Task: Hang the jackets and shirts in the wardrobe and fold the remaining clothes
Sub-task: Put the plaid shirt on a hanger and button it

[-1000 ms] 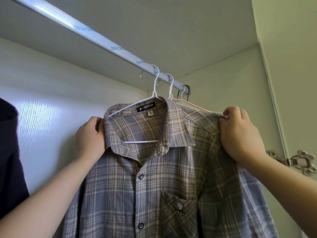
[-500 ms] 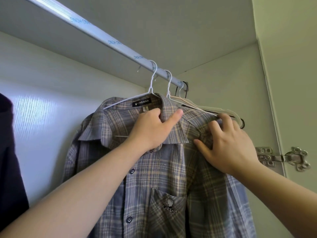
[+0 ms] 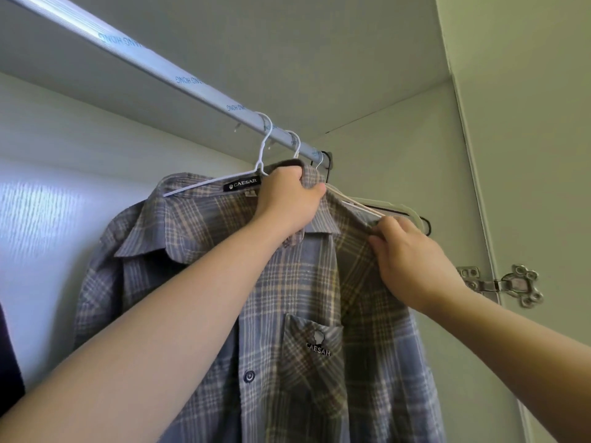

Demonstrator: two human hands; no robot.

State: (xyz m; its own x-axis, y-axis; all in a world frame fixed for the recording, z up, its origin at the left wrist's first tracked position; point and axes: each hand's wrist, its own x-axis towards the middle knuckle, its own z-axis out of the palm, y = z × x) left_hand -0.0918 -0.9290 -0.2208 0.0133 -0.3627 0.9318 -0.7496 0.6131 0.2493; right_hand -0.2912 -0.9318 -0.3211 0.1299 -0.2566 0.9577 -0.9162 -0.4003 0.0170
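A grey-blue plaid shirt (image 3: 287, 298) with a CAESAR label hangs on a white wire hanger (image 3: 260, 155) hooked over the wardrobe rail (image 3: 153, 67). My left hand (image 3: 287, 203) grips the shirt's collar at the neck, just below the hanger's hook. My right hand (image 3: 406, 257) pinches the fabric at the shirt's right shoulder. The shirt's lower part runs out of the frame.
Behind the shirt, more hangers (image 3: 393, 209), white, pale and black, hang empty at the rail's right end. A dark garment (image 3: 8, 362) shows at the left edge. A metal door hinge (image 3: 508, 284) sits on the right wardrobe wall.
My left hand moved from the shirt's left shoulder across to the collar and now grips it higher up. My right hand shifted along the right shoulder and now pinches the fabric.
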